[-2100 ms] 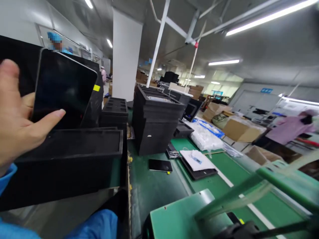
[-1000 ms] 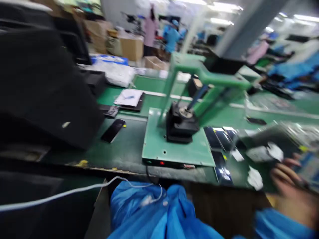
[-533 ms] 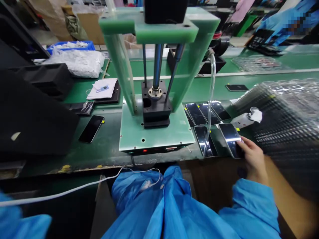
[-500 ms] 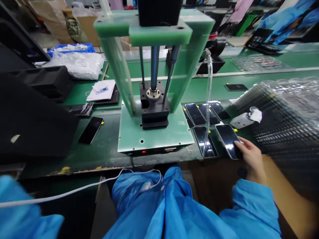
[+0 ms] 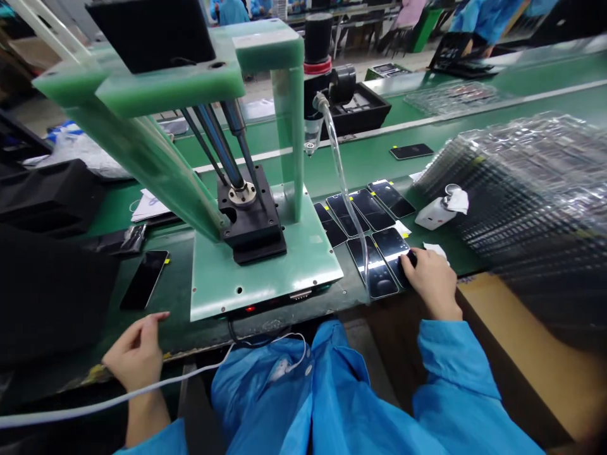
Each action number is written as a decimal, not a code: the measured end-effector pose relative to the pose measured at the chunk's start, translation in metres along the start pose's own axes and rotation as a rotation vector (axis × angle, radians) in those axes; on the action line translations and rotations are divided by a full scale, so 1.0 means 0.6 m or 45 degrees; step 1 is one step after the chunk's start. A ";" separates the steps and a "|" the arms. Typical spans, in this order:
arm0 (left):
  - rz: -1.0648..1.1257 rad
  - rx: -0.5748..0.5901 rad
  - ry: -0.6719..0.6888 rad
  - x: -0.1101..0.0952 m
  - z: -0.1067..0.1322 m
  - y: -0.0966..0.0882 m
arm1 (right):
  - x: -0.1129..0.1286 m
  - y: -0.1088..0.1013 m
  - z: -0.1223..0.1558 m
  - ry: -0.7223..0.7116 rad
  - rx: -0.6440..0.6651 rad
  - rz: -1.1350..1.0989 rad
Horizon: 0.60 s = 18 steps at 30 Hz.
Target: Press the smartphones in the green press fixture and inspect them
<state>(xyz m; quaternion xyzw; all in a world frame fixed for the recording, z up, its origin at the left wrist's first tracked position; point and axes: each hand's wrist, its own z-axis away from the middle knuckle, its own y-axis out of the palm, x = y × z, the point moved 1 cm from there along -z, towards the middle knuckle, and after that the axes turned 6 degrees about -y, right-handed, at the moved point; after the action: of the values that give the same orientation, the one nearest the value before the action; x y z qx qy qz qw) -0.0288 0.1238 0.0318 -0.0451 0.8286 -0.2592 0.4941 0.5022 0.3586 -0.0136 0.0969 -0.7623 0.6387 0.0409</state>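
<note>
Left hand [image 5: 137,351] now in view, right hand [image 5: 432,282] against a smartphone [image 5: 389,248]

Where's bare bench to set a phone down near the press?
Bare green bench mat lies between the loose phone and the press base plate; more shows behind the phone rows, below the far phone. Crowded: right of the plate, where phones lie close around the right hand, against the white container and plastic trays.
</note>
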 end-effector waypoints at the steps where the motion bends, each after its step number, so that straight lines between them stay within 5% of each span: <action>1: -0.009 0.030 -0.038 0.020 0.002 0.009 | 0.006 -0.006 -0.002 -0.024 -0.009 0.044; 5: -0.041 0.103 -0.117 0.064 0.014 0.045 | 0.041 -0.050 -0.067 -0.133 -0.032 0.125; 9: -0.098 0.167 -0.084 0.076 0.029 0.066 | 0.079 -0.085 -0.222 -0.087 0.142 0.071; 13: -0.125 0.227 0.003 0.088 0.039 0.070 | 0.094 -0.070 -0.343 0.094 0.306 -0.050; 16: -0.123 0.265 0.033 0.096 0.040 0.066 | 0.111 -0.048 -0.378 0.186 0.332 -0.227; 18: -0.118 0.291 0.038 0.097 0.038 0.065 | 0.126 -0.045 -0.384 0.206 0.202 -0.356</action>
<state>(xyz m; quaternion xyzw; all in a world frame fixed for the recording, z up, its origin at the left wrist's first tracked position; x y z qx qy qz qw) -0.0320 0.1292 -0.0417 -0.0229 0.7980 -0.3752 0.4711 0.4196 0.5728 0.0682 0.1530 -0.6829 0.6906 0.1827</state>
